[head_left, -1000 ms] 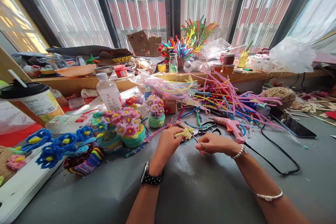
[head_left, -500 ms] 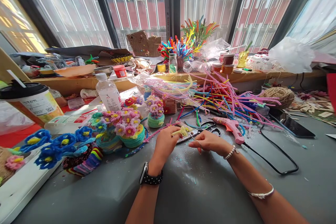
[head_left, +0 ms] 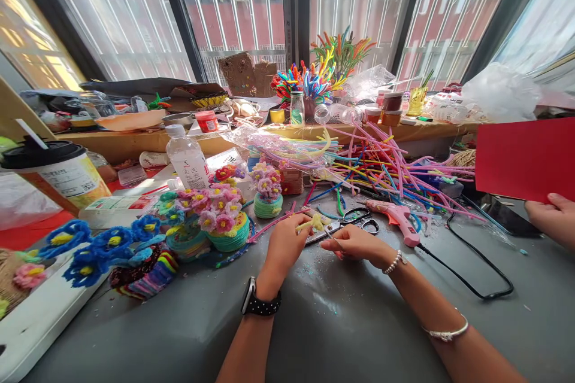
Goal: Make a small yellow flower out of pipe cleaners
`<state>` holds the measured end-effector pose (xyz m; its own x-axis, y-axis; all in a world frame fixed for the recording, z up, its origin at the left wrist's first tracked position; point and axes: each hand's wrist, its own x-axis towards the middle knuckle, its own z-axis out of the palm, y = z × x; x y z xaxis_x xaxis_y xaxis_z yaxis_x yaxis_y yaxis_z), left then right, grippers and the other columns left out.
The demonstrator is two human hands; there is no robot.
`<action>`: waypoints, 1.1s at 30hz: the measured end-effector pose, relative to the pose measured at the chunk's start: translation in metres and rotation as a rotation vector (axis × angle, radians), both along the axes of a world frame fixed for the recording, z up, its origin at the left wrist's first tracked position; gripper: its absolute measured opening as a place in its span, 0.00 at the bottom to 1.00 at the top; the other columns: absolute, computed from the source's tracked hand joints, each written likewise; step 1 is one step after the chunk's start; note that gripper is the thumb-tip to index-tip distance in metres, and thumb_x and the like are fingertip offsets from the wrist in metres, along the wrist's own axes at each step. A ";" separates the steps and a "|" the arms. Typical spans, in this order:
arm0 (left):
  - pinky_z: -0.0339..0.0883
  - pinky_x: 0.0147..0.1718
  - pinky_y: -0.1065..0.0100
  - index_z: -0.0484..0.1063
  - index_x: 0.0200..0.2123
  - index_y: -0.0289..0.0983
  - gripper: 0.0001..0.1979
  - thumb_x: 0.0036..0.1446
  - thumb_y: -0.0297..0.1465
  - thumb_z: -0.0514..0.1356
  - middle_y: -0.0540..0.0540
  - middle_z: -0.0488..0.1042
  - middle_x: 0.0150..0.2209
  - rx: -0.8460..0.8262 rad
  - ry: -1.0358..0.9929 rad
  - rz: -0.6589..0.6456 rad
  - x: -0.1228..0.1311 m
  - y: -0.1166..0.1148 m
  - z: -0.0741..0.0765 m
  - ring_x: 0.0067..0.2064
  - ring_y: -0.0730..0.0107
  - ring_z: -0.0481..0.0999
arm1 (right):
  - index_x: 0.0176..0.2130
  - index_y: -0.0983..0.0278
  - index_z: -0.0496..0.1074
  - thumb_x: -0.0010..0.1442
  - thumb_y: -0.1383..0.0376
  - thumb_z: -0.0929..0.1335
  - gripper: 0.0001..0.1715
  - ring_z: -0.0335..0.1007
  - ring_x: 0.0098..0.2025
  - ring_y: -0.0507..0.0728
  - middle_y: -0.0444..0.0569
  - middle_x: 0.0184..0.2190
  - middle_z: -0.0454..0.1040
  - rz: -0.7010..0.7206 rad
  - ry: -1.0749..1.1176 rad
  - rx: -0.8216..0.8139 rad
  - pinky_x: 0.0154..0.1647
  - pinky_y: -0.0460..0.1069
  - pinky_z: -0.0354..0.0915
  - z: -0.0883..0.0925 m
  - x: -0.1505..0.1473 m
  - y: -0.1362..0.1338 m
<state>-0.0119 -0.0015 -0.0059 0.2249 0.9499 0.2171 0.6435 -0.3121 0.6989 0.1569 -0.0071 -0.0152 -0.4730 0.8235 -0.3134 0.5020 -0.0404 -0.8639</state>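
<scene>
Now the fuzzy yellow piece [head_left: 318, 221] is near the middle of the frame, pinched in the fingers of the left hand [head_left: 287, 242]. It looks soft and knobbly, a bit like a small flower. The right hand [head_left: 354, 242] is curled small around a thin metal tool [head_left: 330, 236], with its tip by the yellow piece; whether they touch is too small to tell.

Something new has come in: a flat, smooth red sheet [head_left: 523, 158] at the right edge, held by another person's hand [head_left: 552, 215]. It now hides part of the string ball [head_left: 462, 158]. The two working hands have hardly moved, so the job seems to go on just the same.

Just behind the fingers lie shiny scissors [head_left: 345, 221] with round black handles. To their right is a hard pink glue gun [head_left: 395, 215]. Above, in the middle right, long fuzzy sticks [head_left: 395, 161] spread out in a messy heap. At middle left, fluffy pink flowers [head_left: 224, 206] sit in a round, ridged pot [head_left: 231, 238], and curly blue flowers [head_left: 112, 239] lean over a stripy one. The gray table [head_left: 323, 341] is smooth and sprinkled with tiny bits.
</scene>
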 end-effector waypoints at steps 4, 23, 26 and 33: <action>0.57 0.30 0.73 0.71 0.29 0.37 0.10 0.46 0.29 0.50 0.49 0.74 0.32 0.012 -0.023 0.036 0.001 -0.001 -0.003 0.33 0.70 0.69 | 0.17 0.66 0.60 0.46 0.45 0.62 0.28 0.41 0.17 0.46 0.41 0.13 0.51 0.026 -0.039 0.034 0.18 0.47 0.38 -0.002 0.001 0.002; 0.57 0.29 0.74 0.71 0.27 0.37 0.10 0.45 0.26 0.50 0.50 0.74 0.29 0.021 -0.024 -0.023 0.000 -0.002 0.002 0.31 0.72 0.69 | 0.22 0.69 0.68 0.45 0.47 0.64 0.25 0.41 0.16 0.45 0.38 0.12 0.50 0.048 0.032 0.016 0.16 0.44 0.39 0.001 0.009 0.002; 0.56 0.28 0.75 0.70 0.25 0.36 0.09 0.45 0.26 0.50 0.51 0.73 0.27 0.037 -0.046 -0.045 0.000 -0.003 0.003 0.29 0.73 0.68 | 0.24 0.69 0.69 0.45 0.49 0.65 0.24 0.43 0.15 0.44 0.37 0.12 0.51 0.044 0.137 -0.069 0.16 0.42 0.41 0.001 0.012 0.002; 0.55 0.24 0.76 0.69 0.20 0.35 0.10 0.47 0.28 0.50 0.52 0.71 0.23 0.007 -0.092 -0.057 0.000 -0.002 0.002 0.26 0.75 0.66 | 0.26 0.70 0.70 0.46 0.51 0.65 0.23 0.46 0.14 0.44 0.37 0.11 0.54 0.074 0.193 -0.108 0.15 0.41 0.45 0.001 0.015 0.002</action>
<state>-0.0114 -0.0033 -0.0039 0.2576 0.9345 0.2457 0.5575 -0.3514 0.7521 0.1718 -0.0052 -0.0138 -0.5907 0.7509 -0.2955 0.3330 -0.1067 -0.9369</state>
